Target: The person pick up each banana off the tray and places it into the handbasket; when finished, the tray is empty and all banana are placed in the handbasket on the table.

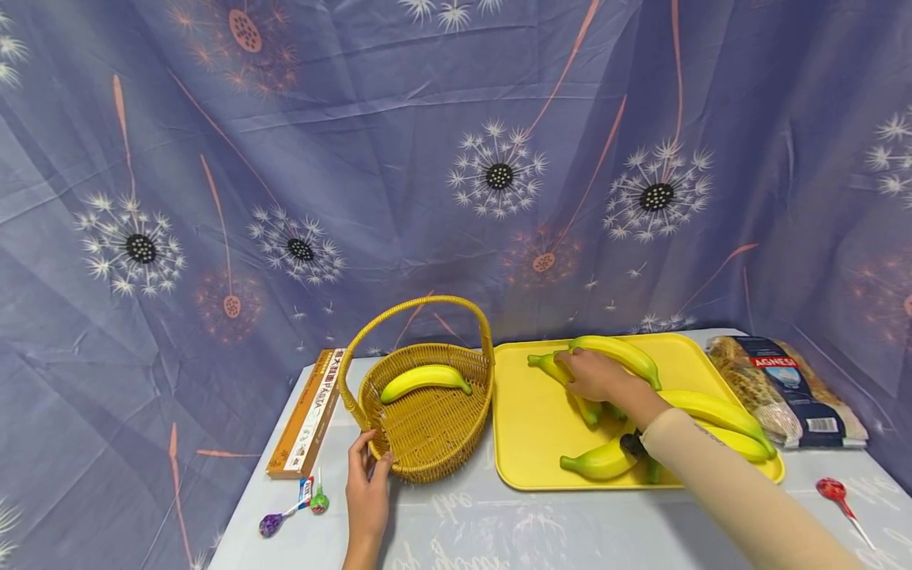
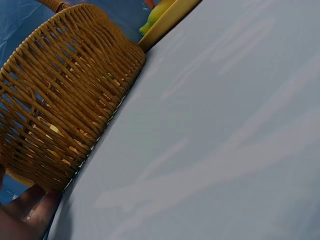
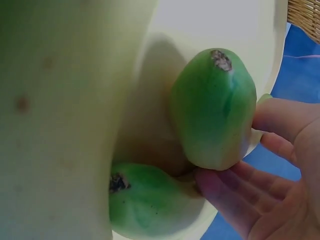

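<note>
A woven basket (image 1: 466,447) with a tall handle stands on the table with one banana (image 1: 425,380) inside. My left hand (image 1: 366,495) holds the basket's near left side, with fingers and thumb against the wicker. To the right lies a yellow tray (image 1: 523,451) bearing several bananas. Over the tray's far left part, my right hand (image 1: 597,375) pinches a banana (image 1: 586,405) between thumb and fingers. In the right wrist view, the green tip of that banana (image 3: 215,107) shows between them, close to another banana (image 3: 150,200).
A long pasta box (image 1: 308,416) lies left of the basket, with a purple lollipop (image 1: 271,524) and a green lollipop (image 1: 319,502) in front. Right of the tray are a pasta bag (image 1: 787,396) and a red lollipop (image 1: 831,489). A patterned curtain (image 1: 399,174) hangs behind.
</note>
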Demonstrator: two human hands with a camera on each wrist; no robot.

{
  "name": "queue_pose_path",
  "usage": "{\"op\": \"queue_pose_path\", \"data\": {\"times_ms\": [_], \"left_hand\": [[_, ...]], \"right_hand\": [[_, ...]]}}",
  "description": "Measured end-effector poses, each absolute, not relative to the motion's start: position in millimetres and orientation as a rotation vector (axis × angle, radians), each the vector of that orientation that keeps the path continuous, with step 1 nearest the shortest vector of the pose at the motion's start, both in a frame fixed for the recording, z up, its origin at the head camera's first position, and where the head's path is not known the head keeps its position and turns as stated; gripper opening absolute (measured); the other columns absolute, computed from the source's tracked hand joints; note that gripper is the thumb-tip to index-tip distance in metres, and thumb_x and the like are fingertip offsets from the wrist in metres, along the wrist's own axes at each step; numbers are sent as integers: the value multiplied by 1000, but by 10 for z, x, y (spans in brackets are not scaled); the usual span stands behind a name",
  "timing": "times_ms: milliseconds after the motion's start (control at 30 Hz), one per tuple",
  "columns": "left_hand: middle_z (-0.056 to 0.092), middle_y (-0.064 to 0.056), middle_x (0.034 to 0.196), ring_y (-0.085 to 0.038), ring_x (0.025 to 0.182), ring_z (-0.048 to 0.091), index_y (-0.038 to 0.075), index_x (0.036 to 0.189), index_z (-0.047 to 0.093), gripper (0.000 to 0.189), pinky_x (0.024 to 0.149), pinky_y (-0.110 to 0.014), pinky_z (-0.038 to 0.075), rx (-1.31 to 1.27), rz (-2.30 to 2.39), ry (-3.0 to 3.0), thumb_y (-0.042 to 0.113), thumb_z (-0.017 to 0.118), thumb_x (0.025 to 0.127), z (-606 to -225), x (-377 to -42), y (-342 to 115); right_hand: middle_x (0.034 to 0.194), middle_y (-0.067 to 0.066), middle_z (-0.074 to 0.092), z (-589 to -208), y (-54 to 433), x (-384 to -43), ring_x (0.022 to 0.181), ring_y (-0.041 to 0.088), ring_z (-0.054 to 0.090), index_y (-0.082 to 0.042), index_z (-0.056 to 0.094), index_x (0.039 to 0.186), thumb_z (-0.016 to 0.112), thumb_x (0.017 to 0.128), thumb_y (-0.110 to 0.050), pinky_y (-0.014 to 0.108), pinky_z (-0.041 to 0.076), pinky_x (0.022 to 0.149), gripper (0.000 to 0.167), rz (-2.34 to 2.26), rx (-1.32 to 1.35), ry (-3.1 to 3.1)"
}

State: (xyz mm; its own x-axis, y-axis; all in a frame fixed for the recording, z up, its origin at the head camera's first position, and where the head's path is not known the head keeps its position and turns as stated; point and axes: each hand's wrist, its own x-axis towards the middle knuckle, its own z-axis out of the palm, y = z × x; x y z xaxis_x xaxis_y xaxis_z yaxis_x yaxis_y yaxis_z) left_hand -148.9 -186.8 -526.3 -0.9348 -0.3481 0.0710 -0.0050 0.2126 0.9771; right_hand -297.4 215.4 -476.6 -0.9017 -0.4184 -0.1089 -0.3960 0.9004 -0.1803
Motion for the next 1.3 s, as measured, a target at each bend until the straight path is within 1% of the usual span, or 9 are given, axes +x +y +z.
{"op": "queue_pose_path", "data": {"times_ms": [100, 333, 400, 600, 800, 900, 1000, 1233, 1300], "left_hand": [[30, -5, 153, -28, 136, 34, 18, 138, 42, 45, 111, -49, 28, 326, -1776, -2211, 15, 57, 96, -5327, -1509, -1884], [30, -7, 153, -31, 136, 34, 18, 139, 42, 46, 112, -51, 27, 298, -1772, -2189, 16, 58, 95, -5367, -1534, -1868], [30, -7, 153, -30, 136, 34, 18, 139, 42, 47, 112, -51, 26, 298, -1778, -2191, 17, 58, 96, -5366, -1538, -1863], [31, -7, 153, -32, 136, 34, 18, 139, 42, 46, 112, -51, 26, 320, -1765, -2209, 18, 58, 96, -5384, -1536, -1871], [33, -7, 152, -31, 135, 35, 16, 138, 42, 45, 110, -51, 28, 326, -1753, -2210, 18, 58, 96, -5386, -1516, -1874], [32, -7, 152, -31, 136, 35, 16, 139, 42, 46, 110, -52, 29, 323, -1752, -2215, 19, 57, 96, -5390, -1508, -1876], [33, -7, 152, -31, 135, 36, 16, 139, 42, 45, 109, -51, 30, 319, -1742, -2219, 19, 57, 96, -5404, -1514, -1882], [34, -7, 151, -31, 135, 36, 17, 138, 42, 46, 110, -50, 29, 342, -1727, -2229, 19, 58, 95, -5407, -1534, -1887], [34, -8, 151, -30, 135, 36, 17, 138, 42, 46, 111, -50, 29, 343, -1733, -2226, 19, 58, 96, -5403, -1531, -1888]], "right_hand": [[115, 18, 58, -4772, 2139, -2978, 93, 32, 60, -7, 49, 137, 69, 88, -18, 46, 52, 75, 53, -223, -633, 2928], [85, 6, 61, -4757, 2119, -2984, 66, 19, 54, -6, 52, 133, 69, 86, -15, 34, 44, 57, 51, -250, -595, 2942], [87, 6, 62, -4737, 2120, -2977, 67, 19, 55, -7, 53, 133, 70, 84, -14, 34, 44, 57, 52, -258, -578, 2941], [109, 13, 64, -4633, 2110, -2940, 83, 26, 61, -11, 55, 134, 73, 82, -17, 37, 50, 62, 55, -318, -560, 2917], [120, 12, 62, -4527, 2080, -2904, 95, 31, 62, -15, 56, 134, 76, 81, -19, 42, 54, 70, 57, -357, -625, 2925], [122, 10, 62, -4480, 2058, -2885, 84, 27, 63, -18, 57, 134, 76, 81, -20, 39, 51, 62, 57, -378, -653, 2924], [118, 8, 64, -4415, 2027, -2871, 71, 19, 59, -20, 57, 134, 76, 80, -21, 33, 43, 52, 57, -381, -681, 2937], [117, 8, 64, -4154, 1937, -2793, 73, 18, 57, -20, 57, 134, 76, 79, -19, 31, 39, 52, 58, -388, -770, 2951], [117, 7, 64, -4093, 1916, -2769, 65, 16, 49, -21, 57, 134, 74, 78, -18, 30, 33, 48, 58, -396, -780, 2946]]}}
